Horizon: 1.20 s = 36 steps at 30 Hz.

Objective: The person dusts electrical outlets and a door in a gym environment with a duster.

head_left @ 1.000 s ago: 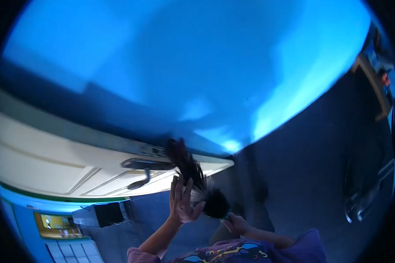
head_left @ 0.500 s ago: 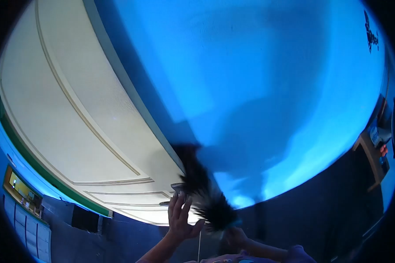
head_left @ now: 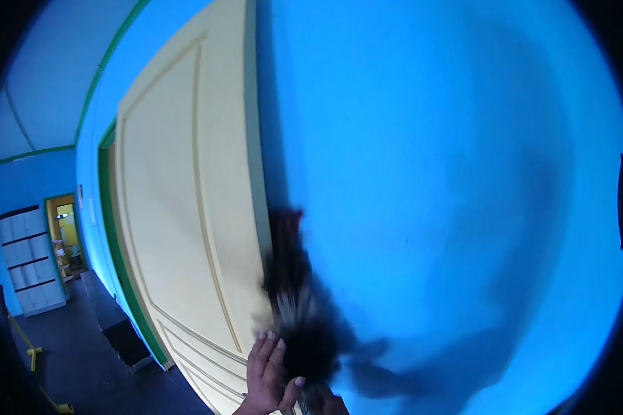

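Observation:
A cream panelled door [head_left: 166,194] stands at an angle to a bright blue wall [head_left: 408,138]. My left hand [head_left: 266,373] is at the door's edge, fingers together and pointing up, thumb apart, with nothing seen in it. Just right of it, my right hand [head_left: 329,403] is closed around the lower end of a dark feather duster [head_left: 308,339], partly cut off by the frame's bottom edge. The duster's blurred feathers point upward, with their tip in the gap between door edge and wall.
A green door frame [head_left: 114,228] runs behind the door. Farther left are a dark box-like object [head_left: 128,342] on the dark floor, a grey cabinet [head_left: 31,259], a doorway to a yellow room [head_left: 66,228] and a yellow-handled object [head_left: 24,339]. Shadows fall on the wall.
The view has tilted up and turned, so the door looks more upright and more room shows at left. Both hands and the duster sit lower in view; the duster points more steeply upward.

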Each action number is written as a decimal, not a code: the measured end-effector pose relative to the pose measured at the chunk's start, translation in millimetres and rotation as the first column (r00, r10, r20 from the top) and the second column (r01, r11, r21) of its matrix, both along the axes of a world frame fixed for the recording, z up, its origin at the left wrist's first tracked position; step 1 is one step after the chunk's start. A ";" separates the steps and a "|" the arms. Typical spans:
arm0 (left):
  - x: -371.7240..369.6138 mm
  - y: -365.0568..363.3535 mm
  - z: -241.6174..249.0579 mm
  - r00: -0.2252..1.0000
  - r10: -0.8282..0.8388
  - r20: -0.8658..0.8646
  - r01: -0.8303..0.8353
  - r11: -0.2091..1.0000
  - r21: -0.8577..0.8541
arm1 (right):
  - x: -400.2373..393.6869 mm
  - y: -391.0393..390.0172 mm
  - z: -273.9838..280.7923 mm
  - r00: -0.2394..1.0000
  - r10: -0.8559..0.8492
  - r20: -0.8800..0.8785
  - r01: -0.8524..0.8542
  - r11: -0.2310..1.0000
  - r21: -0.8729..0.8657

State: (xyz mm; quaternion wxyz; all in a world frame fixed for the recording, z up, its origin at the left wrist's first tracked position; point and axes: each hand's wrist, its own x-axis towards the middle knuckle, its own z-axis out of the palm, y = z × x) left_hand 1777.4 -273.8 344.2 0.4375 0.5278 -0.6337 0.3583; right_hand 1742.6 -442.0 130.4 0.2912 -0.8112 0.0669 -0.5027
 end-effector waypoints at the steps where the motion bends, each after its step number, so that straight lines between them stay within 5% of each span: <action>1: 0.6 0.1 10.0 0.999 -0.035 0.011 0.035 0.998 -0.049 | 11.1 2.6 6.6 0.999 0.050 0.006 -0.050 0.998 0.022; 2: 1.5 3.8 19.0 0.999 -0.044 0.015 0.045 0.996 -0.079 | -21.3 39.7 139.0 0.959 0.114 0.260 -0.100 0.993 -0.066; 3: 1.1 7.7 25.3 0.998 -0.055 0.019 0.057 0.993 -0.103 | -25.9 42.5 196.2 0.996 0.062 -0.068 -0.040 0.959 0.281; 4: -3.0 9.9 33.8 0.999 -0.009 0.043 0.018 0.979 -0.204 | -26.6 52.5 249.4 0.999 0.043 0.002 -0.042 0.951 0.307; 8: -1.9 14.3 71.6 0.992 0.080 0.092 -0.054 0.965 -0.258 | -2.1 57.7 373.0 0.947 -0.086 0.311 0.077 0.996 0.042; 10: 9.9 11.8 83.0 0.992 0.089 0.090 -0.065 0.968 -0.244 | -1.1 65.5 412.7 0.959 -0.108 0.264 0.100 0.994 0.041; 13: 14.2 11.1 102.1 0.991 0.114 0.063 -0.096 0.967 -0.237 | -4.7 51.3 435.9 0.944 -0.123 0.306 0.112 0.992 0.052; 18: 27.5 27.7 120.9 0.989 0.113 0.099 -0.083 0.960 -0.267 | -37.2 48.7 269.6 0.985 -0.060 0.163 0.056 0.998 0.029; 21: 30.6 20.3 136.1 0.961 0.183 0.207 -0.134 0.964 -0.230 | -41.8 50.9 279.9 0.977 -0.119 0.179 0.117 0.993 0.022; 25: 22.0 -3.8 174.2 0.908 0.279 0.312 -0.240 0.958 -0.158 | -23.8 42.0 414.8 0.933 -0.117 0.341 0.191 0.962 -0.193; 27: 20.9 -15.3 200.6 0.879 0.312 0.361 -0.277 0.950 -0.145 | -30.8 50.4 497.3 0.958 -0.195 0.211 0.221 0.969 -0.110; 30: 12.5 -24.2 238.8 0.802 0.413 0.432 -0.386 0.910 -0.154 | -19.4 40.1 585.3 0.924 -0.252 0.288 0.319 0.922 -0.218; 36: 23.7 -28.8 266.0 0.733 0.515 0.445 -0.510 0.848 -0.143 | -25.0 31.7 680.3 0.882 -0.304 0.361 0.413 0.866 -0.281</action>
